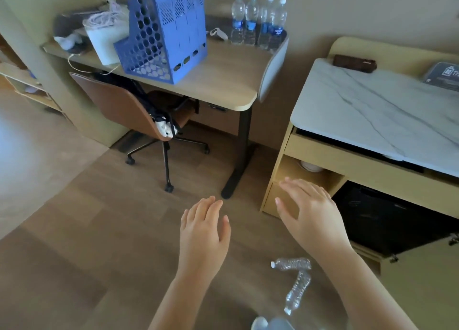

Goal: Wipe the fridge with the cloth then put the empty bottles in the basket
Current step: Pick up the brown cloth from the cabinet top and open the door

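1. Closest to the viewer, at the bottom edge, sits a pale grey blur [270,323]; too soft to tell whether it is cloth or bottle.
2. Just beyond it, two empty bottles [298,290] lie on the wood-grain floor [99,230]; thin clear plastic, crushed and ridged, white caps on, their ends almost touching.
3. Left hand [203,227] hovers palm down above the floor, fingers straight and close, holding nothing; right hand [308,205] hovers beside it, fingers spread wide, also empty, in front of a pale wooden cabinet [310,175].
4. Fridge [387,218]: small, black, glossy-fronted, set low inside that cabinet under a white marble-veined top [372,111]; near the right hand, not touched.
5. Blue basket [161,31]: rigid perforated plastic, boxy, standing on the desk [223,81], well apart from the floor bottles; four full bottles [258,21] stand upright beside it.
6. Judgement: neither hand holds a cloth, so wiping looks not yet begun; the cloth should be found first, then pressed flat against the smooth door and drawn in overlapping strokes; the crushed bottles are light and likely to skid, so a grip round the ridged middle would serve best.
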`<state>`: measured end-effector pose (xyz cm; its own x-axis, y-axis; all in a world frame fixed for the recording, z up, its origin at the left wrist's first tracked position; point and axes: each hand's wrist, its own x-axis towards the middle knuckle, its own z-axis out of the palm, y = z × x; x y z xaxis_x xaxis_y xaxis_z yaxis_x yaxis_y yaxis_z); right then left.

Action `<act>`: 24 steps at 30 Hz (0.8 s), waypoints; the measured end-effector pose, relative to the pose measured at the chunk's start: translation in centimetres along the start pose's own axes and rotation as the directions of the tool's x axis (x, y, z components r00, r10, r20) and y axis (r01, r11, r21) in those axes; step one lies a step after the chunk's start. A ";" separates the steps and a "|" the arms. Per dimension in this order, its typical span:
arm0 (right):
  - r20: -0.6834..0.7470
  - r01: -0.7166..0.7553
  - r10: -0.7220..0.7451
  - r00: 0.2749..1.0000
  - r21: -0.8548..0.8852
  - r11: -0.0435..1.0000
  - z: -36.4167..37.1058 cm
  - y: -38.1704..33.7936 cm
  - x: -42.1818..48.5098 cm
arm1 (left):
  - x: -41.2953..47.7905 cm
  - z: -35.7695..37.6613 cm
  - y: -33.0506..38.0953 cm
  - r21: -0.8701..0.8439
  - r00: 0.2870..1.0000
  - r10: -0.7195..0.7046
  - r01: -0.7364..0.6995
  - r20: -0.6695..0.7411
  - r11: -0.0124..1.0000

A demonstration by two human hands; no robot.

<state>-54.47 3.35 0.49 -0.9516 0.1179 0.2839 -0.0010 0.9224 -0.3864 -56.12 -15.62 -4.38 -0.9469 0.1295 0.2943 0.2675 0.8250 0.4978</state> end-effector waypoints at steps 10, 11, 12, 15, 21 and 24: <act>-0.090 -0.227 0.225 0.970 -0.008 0.974 0.5 11.3 13.2 | 15.9 7.9 3.1 -0.002 0.987 0.135 -0.135 0.084 0.991; -0.097 -0.237 0.236 0.967 -0.001 0.972 0.4 12.4 14.7 | 17.9 8.5 3.9 0.003 0.985 0.153 -0.154 0.083 0.988; -0.101 -0.247 0.246 0.964 -0.002 0.969 0.4 13.5 16.1 | 19.7 9.2 4.7 0.008 0.981 0.175 -0.176 0.083 0.984; -0.119 -0.297 0.294 0.948 -0.002 0.955 -0.1 16.7 20.1 | 25.1 11.3 7.3 -0.005 0.970 0.233 -0.234 0.075 0.972; -0.150 -0.348 0.343 0.927 -0.008 0.938 0.0 21.7 25.6 | 31.9 16.0 9.8 -0.047 0.954 0.276 -0.272 0.120 0.961; -0.121 -0.439 0.434 0.893 -0.018 0.898 0.5 24.4 27.5 | 35.6 18.6 10.4 -0.066 0.940 0.299 -0.292 0.163 0.954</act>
<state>-80.81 28.91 -1.59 -0.8125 0.5504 0.1923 0.4227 0.7833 -0.4559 -90.34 7.82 -3.94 -0.8394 0.4583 0.2922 0.5435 0.7128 0.4432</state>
